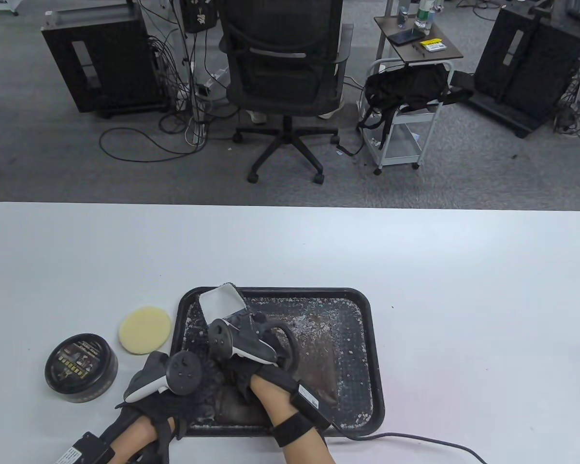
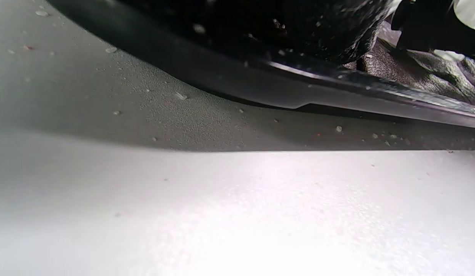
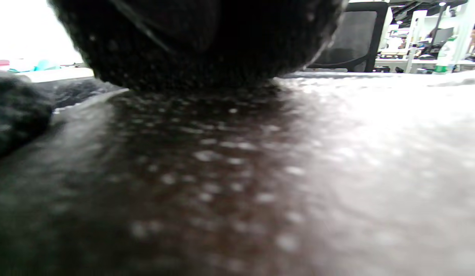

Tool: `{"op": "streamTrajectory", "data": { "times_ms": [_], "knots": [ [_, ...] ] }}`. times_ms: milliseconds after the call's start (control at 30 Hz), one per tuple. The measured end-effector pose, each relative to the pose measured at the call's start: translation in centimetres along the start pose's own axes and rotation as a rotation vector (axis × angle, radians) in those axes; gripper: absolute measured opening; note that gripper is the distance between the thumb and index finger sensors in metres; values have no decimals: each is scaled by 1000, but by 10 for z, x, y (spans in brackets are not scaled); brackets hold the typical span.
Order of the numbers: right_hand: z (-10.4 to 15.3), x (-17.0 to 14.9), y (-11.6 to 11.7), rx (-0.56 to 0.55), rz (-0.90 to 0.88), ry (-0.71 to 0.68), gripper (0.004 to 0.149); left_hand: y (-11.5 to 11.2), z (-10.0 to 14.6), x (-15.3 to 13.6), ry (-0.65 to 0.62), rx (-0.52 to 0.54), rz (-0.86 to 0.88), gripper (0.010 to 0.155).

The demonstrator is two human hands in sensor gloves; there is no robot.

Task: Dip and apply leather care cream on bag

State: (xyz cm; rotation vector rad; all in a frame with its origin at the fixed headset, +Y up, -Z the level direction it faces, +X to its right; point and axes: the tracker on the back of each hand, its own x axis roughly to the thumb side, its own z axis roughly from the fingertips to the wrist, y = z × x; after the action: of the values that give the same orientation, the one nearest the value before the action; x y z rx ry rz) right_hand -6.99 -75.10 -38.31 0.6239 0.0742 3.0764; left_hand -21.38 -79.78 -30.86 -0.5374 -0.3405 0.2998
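A dark brown leather bag (image 1: 319, 357) lies flat in a black tray (image 1: 374, 348) strewn with pale flakes. My right hand (image 1: 232, 320) rests on the bag's left part and holds a white cloth (image 1: 221, 302) that sticks up toward the tray's far left corner. In the right wrist view its glove (image 3: 199, 46) sits on the speckled leather (image 3: 237, 172). My left hand (image 1: 193, 391) reaches over the tray's left rim (image 2: 298, 92) onto the bag; the tracker hides its fingers. A round black cream tin (image 1: 81, 368), lid on, stands left of the tray.
A round yellow sponge pad (image 1: 145, 330) lies between the tin and the tray. The white table (image 1: 415, 251) stretches bare beyond the tray. A cable (image 1: 415, 442) trails from my right wrist. An office chair (image 1: 285, 72) stands behind the table.
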Motion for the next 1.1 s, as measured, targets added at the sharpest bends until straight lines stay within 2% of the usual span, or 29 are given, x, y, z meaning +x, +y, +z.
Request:
{"op": "streamTrajectory", "data": {
  "times_ms": [300, 567, 767, 933, 1100],
  "knots": [
    [7, -31, -2, 45, 26, 128, 52, 0, 1, -3, -7, 3, 31, 65],
    [16, -57, -3, 55, 154, 203, 52, -1, 1, -4, -12, 1, 40, 65],
    [21, -75, -7, 58, 89, 281, 52, -3, 2, -4, -16, 11, 27, 65],
    [28, -90, -11, 67, 113, 327, 53, -3, 2, -4, -15, 12, 30, 65],
    [36, -112, -14, 74, 35, 404, 53, -3, 3, -4, -17, 11, 40, 64]
  ]
}}
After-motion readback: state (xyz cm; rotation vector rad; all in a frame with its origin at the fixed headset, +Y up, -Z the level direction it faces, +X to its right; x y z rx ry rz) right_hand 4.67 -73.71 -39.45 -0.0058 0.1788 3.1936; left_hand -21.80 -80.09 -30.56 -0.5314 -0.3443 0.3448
